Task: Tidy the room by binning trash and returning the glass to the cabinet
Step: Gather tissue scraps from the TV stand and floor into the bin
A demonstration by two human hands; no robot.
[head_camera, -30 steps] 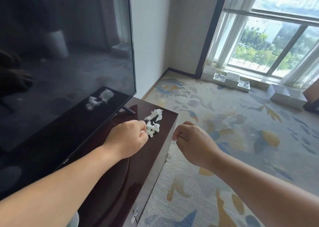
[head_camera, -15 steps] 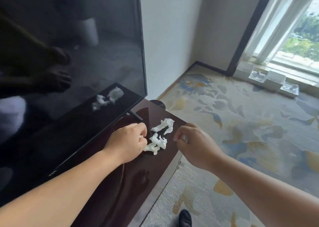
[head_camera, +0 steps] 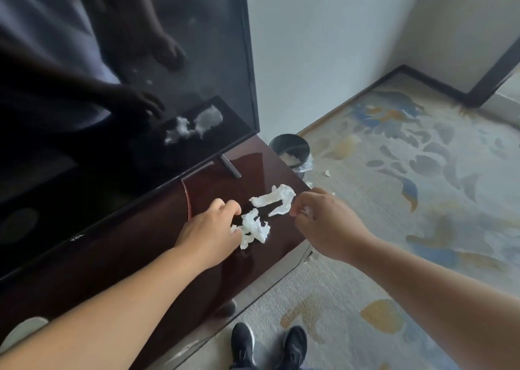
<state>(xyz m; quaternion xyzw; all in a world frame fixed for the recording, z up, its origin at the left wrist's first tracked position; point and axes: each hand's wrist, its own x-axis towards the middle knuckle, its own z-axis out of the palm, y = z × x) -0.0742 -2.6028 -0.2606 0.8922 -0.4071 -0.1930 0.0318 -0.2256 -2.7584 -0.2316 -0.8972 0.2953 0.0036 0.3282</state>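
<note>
Two crumpled white tissues lie on the dark red cabinet top (head_camera: 157,257). My left hand (head_camera: 209,232) has curled fingers pinching the near tissue (head_camera: 254,229). The far tissue (head_camera: 274,199) lies just beyond it, touching the fingertips of my right hand (head_camera: 323,223). That hand is curled and holds a small white scrap (head_camera: 305,210) inside its fingers. A black trash bin (head_camera: 291,151) with white paper inside stands on the floor past the cabinet's end. No glass is in view.
A large black TV (head_camera: 126,88) stands on the cabinet, its foot (head_camera: 230,167) near the tissues. Small white scraps (head_camera: 327,173) lie on the patterned carpet (head_camera: 408,201) by the bin. My black shoes (head_camera: 267,344) are at the cabinet's front edge.
The view has tilted down, bringing the bin and my shoes into sight. My right hand moved closer to the far tissue. My left hand stays on the near tissue.
</note>
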